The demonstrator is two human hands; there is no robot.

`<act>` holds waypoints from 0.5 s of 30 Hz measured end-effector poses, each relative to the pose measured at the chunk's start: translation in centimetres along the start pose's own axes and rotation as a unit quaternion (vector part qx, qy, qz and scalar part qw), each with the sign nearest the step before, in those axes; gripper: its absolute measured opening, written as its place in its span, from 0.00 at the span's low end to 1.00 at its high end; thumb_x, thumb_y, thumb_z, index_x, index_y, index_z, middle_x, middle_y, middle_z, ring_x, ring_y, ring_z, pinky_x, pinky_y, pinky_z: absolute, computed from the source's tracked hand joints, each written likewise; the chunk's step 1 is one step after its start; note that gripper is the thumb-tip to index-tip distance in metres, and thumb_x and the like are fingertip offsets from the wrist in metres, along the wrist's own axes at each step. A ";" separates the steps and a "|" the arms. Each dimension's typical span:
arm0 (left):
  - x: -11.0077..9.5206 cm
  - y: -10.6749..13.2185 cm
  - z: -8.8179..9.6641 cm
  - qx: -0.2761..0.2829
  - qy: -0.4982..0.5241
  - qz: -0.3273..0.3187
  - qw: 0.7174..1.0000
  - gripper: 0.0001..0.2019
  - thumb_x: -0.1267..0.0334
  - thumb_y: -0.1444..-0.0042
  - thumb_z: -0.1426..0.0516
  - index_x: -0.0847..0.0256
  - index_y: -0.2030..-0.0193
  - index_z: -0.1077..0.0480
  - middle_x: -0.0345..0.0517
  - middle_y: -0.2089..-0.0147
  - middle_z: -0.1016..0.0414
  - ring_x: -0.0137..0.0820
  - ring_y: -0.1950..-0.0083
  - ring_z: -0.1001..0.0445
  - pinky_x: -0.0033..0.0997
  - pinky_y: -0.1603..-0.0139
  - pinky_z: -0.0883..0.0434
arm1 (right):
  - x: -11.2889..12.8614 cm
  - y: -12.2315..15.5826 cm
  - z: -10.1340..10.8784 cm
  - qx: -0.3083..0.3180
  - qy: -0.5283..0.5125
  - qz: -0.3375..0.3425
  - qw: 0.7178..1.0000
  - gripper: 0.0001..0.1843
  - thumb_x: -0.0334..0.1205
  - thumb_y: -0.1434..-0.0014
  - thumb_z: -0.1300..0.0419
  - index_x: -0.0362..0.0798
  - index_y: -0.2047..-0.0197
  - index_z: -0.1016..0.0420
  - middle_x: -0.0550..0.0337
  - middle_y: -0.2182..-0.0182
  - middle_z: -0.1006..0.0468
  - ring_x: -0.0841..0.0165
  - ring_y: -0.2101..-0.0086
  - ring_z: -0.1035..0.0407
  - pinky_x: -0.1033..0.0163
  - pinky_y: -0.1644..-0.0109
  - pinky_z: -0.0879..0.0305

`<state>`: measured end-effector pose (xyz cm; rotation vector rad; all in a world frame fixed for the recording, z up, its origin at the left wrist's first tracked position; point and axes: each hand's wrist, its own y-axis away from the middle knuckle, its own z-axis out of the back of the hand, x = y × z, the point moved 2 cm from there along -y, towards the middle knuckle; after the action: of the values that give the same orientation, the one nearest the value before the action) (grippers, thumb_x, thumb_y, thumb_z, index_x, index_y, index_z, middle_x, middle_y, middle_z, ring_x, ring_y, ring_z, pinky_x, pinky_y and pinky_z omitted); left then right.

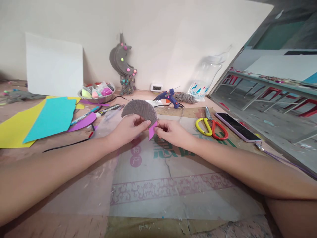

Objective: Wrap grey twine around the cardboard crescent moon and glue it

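At the desk's (74, 145) far left edge, a scatter of small things is too blurred to name. The yellow foam sheet (12, 130) runs out past that edge, and a teal sheet (51, 117) lying on it hides much of its top. A white board (54, 64) leans on the wall at the back edge. Beside the teal sheet lie a purple cut shape (84, 121) and some pens (106, 110), with a metal bowl (95, 93) of coloured bits behind them.

The left hand (128, 127) is closed on a yarn-wound crescent (140, 110). Its thumb and fingers pinch the lower rim and cover it. The crescent is held up just above the printed plastic sheet (153, 185) in the middle of the desk. Its grey winding stops short of a bare pink tip (152, 131). The right hand (170, 130) has its fingertips pressed together on that tip, touching the left thumb. Whether it also grips a strand of yarn is hard to make out.

Along the back edge stand a finished grey moon ornament (122, 61) and a small clock (156, 87) whose digits are unreadable. Further along are a blue glue gun (168, 96), a ball of twine (184, 98) and a clear jar (205, 79). Near the right edge lie scissors (210, 127) and a phone (234, 125).
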<state>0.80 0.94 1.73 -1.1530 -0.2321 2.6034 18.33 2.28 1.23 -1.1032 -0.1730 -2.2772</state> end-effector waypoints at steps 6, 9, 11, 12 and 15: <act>0.4 -0.4 -0.1 0.010 0.001 -0.011 1.000 0.21 0.43 0.44 0.50 0.60 0.73 0.32 0.43 0.72 0.27 0.33 0.69 0.30 0.31 0.68 0.38 | 0.1 0.0 0.1 -0.003 0.009 0.003 1.000 0.10 0.37 0.42 0.50 0.47 0.74 0.35 0.67 0.81 0.35 0.75 0.78 0.42 0.67 0.73 0.45; 0.4 -0.5 0.0 0.012 -0.002 -0.009 1.000 0.20 0.44 0.46 0.47 0.60 0.74 0.33 0.42 0.73 0.29 0.31 0.70 0.32 0.30 0.70 0.39 | 0.4 0.1 0.2 -0.002 0.014 0.000 1.000 0.11 0.37 0.42 0.50 0.47 0.75 0.36 0.67 0.81 0.36 0.75 0.78 0.42 0.68 0.73 0.46; 0.2 -0.4 0.0 0.020 0.001 0.004 1.000 0.18 0.47 0.46 0.46 0.60 0.74 0.33 0.40 0.73 0.30 0.30 0.71 0.33 0.29 0.71 0.39 | 0.5 0.2 0.4 0.003 0.016 -0.005 1.000 0.13 0.40 0.40 0.51 0.46 0.75 0.36 0.67 0.80 0.36 0.75 0.78 0.42 0.67 0.73 0.46; 0.1 -0.4 0.1 0.023 0.001 0.009 1.000 0.17 0.47 0.46 0.46 0.60 0.74 0.33 0.40 0.73 0.30 0.30 0.71 0.33 0.29 0.71 0.39 | 0.5 0.3 0.4 0.004 0.014 -0.008 1.000 0.14 0.42 0.39 0.51 0.46 0.74 0.36 0.67 0.80 0.36 0.75 0.78 0.42 0.67 0.73 0.46; -0.2 -0.2 0.1 0.018 -0.007 0.008 1.000 0.17 0.48 0.46 0.46 0.60 0.74 0.34 0.40 0.73 0.30 0.30 0.71 0.33 0.28 0.71 0.39 | 0.4 0.3 0.3 0.005 0.002 -0.017 1.000 0.17 0.50 0.40 0.49 0.46 0.72 0.33 0.67 0.79 0.37 0.75 0.78 0.44 0.67 0.73 0.48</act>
<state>0.88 1.06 2.04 -1.1286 -0.1794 2.6193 18.49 1.98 1.70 -1.0981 -0.2029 -2.3050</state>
